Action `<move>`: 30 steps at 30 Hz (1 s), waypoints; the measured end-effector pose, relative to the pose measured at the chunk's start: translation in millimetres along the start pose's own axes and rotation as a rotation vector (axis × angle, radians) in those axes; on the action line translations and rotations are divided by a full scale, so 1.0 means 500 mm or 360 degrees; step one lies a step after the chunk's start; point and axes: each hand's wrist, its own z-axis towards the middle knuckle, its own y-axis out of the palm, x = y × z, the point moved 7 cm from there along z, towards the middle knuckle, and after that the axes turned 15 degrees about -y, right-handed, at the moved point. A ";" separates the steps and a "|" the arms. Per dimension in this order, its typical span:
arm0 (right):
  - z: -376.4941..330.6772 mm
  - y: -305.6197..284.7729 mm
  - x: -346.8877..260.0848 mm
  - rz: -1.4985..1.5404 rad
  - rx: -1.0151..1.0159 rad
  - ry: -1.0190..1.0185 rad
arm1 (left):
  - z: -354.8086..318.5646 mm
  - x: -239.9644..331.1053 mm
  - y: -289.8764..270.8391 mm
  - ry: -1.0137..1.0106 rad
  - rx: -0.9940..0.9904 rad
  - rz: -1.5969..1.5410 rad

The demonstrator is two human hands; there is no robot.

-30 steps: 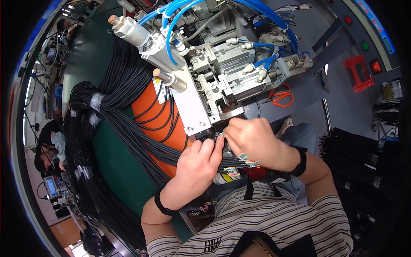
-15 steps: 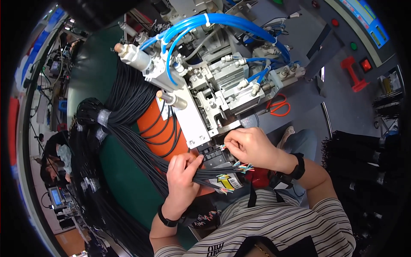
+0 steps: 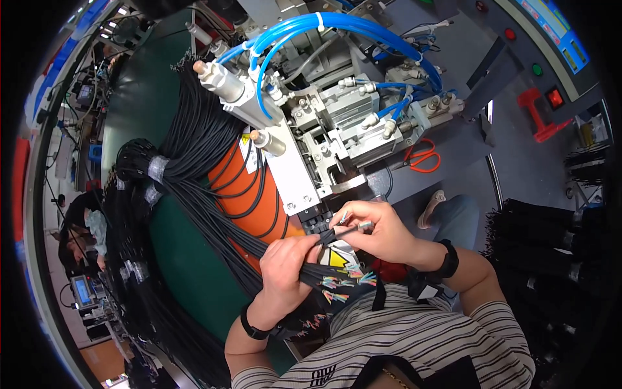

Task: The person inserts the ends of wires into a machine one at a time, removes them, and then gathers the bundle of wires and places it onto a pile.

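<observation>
My left hand [image 3: 285,266] is closed around a bunch of black cables [image 3: 227,227]. Past its fingers hang several stripped ends [image 3: 340,280] with fanned-out, multicoloured inner wires. Close beside it, my right hand [image 3: 383,235] pinches a black cable [image 3: 346,229], and its pale stripped tip pokes out between thumb and fingers. A second short wire end shows at the fingertips. Both hands sit just in front of a small black fixture [image 3: 316,220] at the near edge of the metal machine [image 3: 295,181]. My fingers partly hide where the held cables cross.
Blue air hoses [image 3: 343,24] arch over the machine's cylinders. Orange-handled scissors [image 3: 424,157] lie to its right. A tied cable bundle [image 3: 157,168] rests on the green tabletop [image 3: 139,104] and an orange board [image 3: 243,175]. A control panel [image 3: 554,48] stands at far right.
My right hand has drawn back slightly from the fixture, with cable ends now showing at its fingers. My left hand has shifted right, and the two hands are closer together.
</observation>
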 end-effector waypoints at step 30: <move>-0.017 0.038 -0.093 -0.1227 0.0175 -0.1100 | 0.015 0.001 0.033 -0.0209 -0.0211 -0.0201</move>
